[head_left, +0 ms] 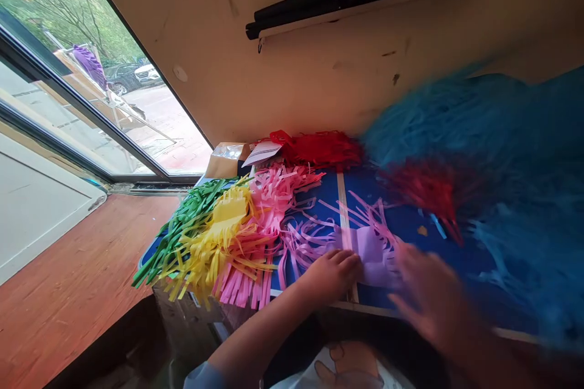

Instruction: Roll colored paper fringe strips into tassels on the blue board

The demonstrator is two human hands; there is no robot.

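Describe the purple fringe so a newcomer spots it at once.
Find the blue table along the wall, then the pale strip crossing it. Toward the near edge, over that strip, lies the purple fringe, with the left hand on it and the blurred right hand at its right end. Its pale purple sets it apart from the pink fringe at left.

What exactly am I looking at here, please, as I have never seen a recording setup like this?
There is no machine: these are a person's two bare hands, seen by a camera worn on the head, looking forward and down. The left hand rests on fringed purple paper on a blue table. The right hand, blurred, is at the paper's right side; its grip is unclear. Leftward lie pink fringes, yellow fringes and green fringes.
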